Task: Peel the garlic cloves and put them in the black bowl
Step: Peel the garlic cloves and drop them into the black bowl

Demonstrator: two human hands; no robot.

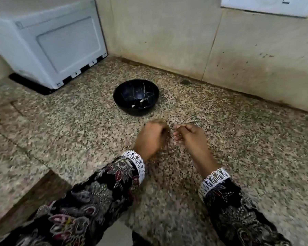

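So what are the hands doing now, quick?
Left hand: fingers curled; holding what, can't tell.
Right hand: fingers curled, pinching something tiny; can't tell what.

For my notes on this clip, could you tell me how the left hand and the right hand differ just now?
The left hand is curled into a tight fist with its back to the camera, while the right hand has its fingertips pinched together and pointing towards the left hand. The left hand lies closer under the black bowl; the right hand lies further off. Both hover above the speckled counter; whatever they hold is hidden.

I've got the bowl mid-frame on the counter, cloves inside, both hands just below it, appliance upper left.
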